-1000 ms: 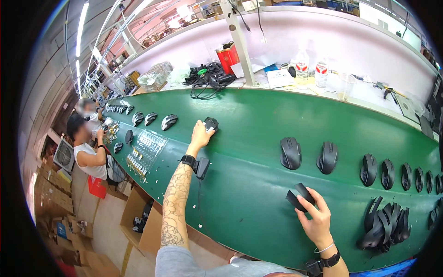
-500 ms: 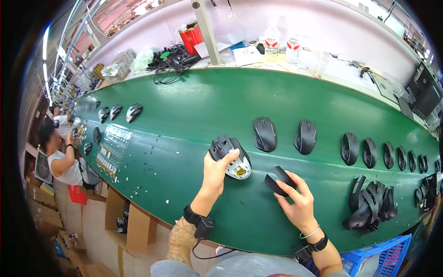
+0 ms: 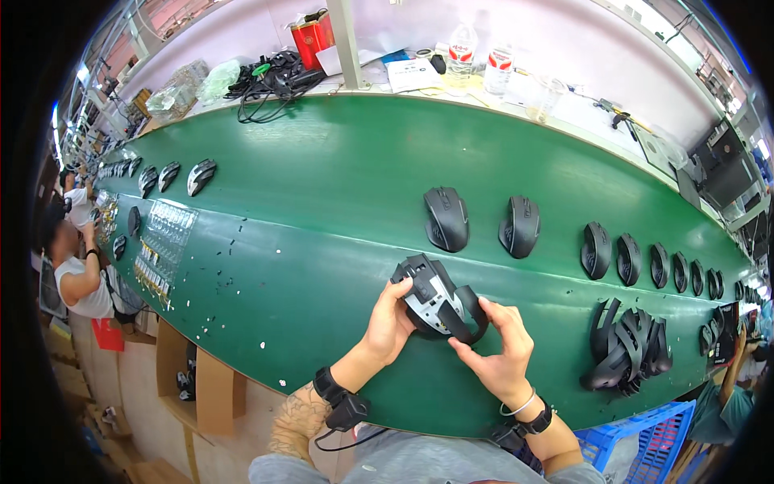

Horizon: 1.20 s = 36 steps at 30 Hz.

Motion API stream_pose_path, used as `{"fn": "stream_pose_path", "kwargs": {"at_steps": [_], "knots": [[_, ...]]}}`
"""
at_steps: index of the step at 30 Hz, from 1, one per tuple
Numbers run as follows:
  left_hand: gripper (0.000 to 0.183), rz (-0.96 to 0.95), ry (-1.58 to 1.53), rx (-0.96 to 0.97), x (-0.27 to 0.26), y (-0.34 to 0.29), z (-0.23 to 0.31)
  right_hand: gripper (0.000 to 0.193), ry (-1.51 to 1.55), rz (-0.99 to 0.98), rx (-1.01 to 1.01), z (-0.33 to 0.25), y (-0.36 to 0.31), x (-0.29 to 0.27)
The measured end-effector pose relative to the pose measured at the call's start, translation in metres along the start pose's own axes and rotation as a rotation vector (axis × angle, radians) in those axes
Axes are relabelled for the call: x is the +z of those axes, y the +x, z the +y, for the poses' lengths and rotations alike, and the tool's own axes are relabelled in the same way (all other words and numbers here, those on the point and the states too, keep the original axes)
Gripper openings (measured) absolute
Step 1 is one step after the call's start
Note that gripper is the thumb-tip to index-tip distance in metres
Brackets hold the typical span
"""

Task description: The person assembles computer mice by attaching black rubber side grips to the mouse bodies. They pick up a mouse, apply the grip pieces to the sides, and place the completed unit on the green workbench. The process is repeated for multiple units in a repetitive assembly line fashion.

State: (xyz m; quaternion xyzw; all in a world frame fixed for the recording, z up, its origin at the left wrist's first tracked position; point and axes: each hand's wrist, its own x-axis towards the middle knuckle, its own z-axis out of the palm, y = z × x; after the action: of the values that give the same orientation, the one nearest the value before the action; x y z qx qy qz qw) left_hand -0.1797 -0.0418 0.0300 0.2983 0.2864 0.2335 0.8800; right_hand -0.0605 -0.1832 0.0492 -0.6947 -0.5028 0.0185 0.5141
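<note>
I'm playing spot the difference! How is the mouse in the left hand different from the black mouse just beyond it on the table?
The held mouse shows a whitish part underneath, while the table mouse has a dark, covered top.
The left hand grips the held mouse; the table mouse lies untouched.
Both have black on them.

A grey short-sleeved shirt (image 3: 395,466) covers the torso; the left hand (image 3: 389,327) and right hand (image 3: 501,348) are bare. Outlined tattoos (image 3: 295,421) pattern the left forearm. Each wrist wears a black strap (image 3: 325,385) with a boxy black module (image 3: 348,411), the left one trailing a thin black cable (image 3: 355,444); a slim silvery bangle (image 3: 524,403) circles the right wrist
</note>
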Motion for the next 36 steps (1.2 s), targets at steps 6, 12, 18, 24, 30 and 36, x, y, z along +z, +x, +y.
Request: {"fn": "stream_pose_path", "kwargs": {"at_steps": [6,12,18,24,30,36], "knots": [[0.048,-0.142,0.211,0.116,0.006,-0.01,-0.022,0.057,-0.053,0.027,0.054,0.0,-0.004,0.004],[0.049,-0.211,0.414,0.242,0.017,-0.023,-0.038,0.054,-0.065,0.029,0.06,-0.002,-0.003,0.004],[0.061,-0.132,0.413,0.212,0.019,-0.02,-0.034,0.055,-0.079,0.024,0.039,0.001,-0.008,0.008],[0.067,-0.032,0.44,0.387,0.013,-0.016,-0.028,0.061,0.024,-0.04,0.116,-0.007,-0.002,0.003],[0.058,-0.076,0.039,0.288,0.009,-0.012,-0.007,0.016,0.753,-0.107,0.644,0.018,-0.011,0.008],[0.053,-0.108,0.054,0.25,0.01,-0.013,-0.007,0.016,0.893,-0.119,0.679,0.026,-0.017,0.013]]}}
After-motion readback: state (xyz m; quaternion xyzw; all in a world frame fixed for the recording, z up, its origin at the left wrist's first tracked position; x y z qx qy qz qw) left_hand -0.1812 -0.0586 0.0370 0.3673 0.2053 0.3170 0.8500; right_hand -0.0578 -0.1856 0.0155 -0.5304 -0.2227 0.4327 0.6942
